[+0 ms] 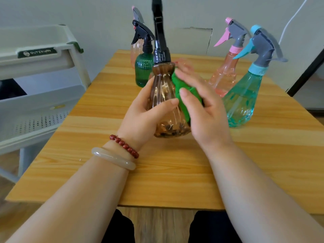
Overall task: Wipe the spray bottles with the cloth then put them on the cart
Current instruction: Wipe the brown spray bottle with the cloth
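Spray bottles are sharing a wooden table (105,172) that is filling the middle of the frame. At the left edge, just beside the table, a white cart (35,71) is standing with its tiers facing the camera. Low and left of centre, a beaded bracelet (124,146) and a pale bangle (114,157) are sitting on the left wrist. Toward the upper middle, a dark green bottle (144,71) is standing upright on the table, with a pale pink bottle (135,50) just behind it.

At centre, the left hand (145,116) is gripping the brown bottle (166,95) around its body, thumb lying across the front and fingers curling round the back. Its black sprayer is pointing up and blurring. Whether its base is touching the table cannot be told. Against the bottle's right side, the right hand (205,109) is pressing a green cloth (182,86), pinching it between the thumb on top and the nearly straight fingers behind.

Right of the hands, a pink bottle (226,74) and then a teal bottle (243,102) are standing on the table, near each other. In the upper right corner a white cable (291,20) is running along the wall.
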The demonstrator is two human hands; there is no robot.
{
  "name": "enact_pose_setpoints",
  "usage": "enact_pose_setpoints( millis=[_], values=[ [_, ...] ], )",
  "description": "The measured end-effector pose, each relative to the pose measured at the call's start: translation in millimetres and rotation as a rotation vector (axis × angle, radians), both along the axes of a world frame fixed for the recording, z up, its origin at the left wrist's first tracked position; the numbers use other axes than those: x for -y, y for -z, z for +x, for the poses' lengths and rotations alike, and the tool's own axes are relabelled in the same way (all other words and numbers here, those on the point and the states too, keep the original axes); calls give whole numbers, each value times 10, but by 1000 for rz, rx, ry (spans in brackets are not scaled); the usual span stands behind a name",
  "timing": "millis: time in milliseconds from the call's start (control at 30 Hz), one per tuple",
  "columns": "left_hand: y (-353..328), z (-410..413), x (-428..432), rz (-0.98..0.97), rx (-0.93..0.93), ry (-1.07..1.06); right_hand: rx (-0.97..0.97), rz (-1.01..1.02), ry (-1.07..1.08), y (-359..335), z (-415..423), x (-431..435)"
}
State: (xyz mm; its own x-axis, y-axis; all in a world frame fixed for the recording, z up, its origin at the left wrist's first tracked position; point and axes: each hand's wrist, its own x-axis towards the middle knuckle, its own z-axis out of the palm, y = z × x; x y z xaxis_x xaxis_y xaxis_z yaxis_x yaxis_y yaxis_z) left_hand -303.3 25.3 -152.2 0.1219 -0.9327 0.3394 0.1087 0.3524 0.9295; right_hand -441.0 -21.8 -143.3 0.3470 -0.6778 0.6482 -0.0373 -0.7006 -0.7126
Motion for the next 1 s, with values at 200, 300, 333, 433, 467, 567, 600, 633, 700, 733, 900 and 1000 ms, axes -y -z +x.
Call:
enact_pose_setpoints(
  millis=[200,300,333,433,467,567,600,633,700,733,900,1000],
  values=[
    [7,75,13,10,-50,-70,89,217,6,3,104,-43],
    [-9,89,22,40,-144,-124,43,240,44,47,85,7],
    [-12,81,23,59,-178,-129,49,185,31,44,81,-29],
    [5,76,43,79,-179,-136,-25,-199,45,99,92,-110],
    [3,78,42,83,-178,-136,-37,-251,46,106,124,-128],
    [-7,71,24,98,-201,-131,22,-141,122,63,174,-101],
    [-8,69,22,103,-212,-134,47,-27,151,46,160,-84],
    [-8,60,25,102,-225,-135,64,123,156,31,147,-74],
    [-10,52,28,101,-247,-138,51,260,124,78,124,-11],
    [-16,46,28,110,-254,-145,28,248,134,83,120,-15],
    [-27,47,10,118,-202,-198,-77,-301,101,109,175,-127],
    [-24,56,11,105,-278,-128,-4,-140,146,79,189,-85]
  ],
)
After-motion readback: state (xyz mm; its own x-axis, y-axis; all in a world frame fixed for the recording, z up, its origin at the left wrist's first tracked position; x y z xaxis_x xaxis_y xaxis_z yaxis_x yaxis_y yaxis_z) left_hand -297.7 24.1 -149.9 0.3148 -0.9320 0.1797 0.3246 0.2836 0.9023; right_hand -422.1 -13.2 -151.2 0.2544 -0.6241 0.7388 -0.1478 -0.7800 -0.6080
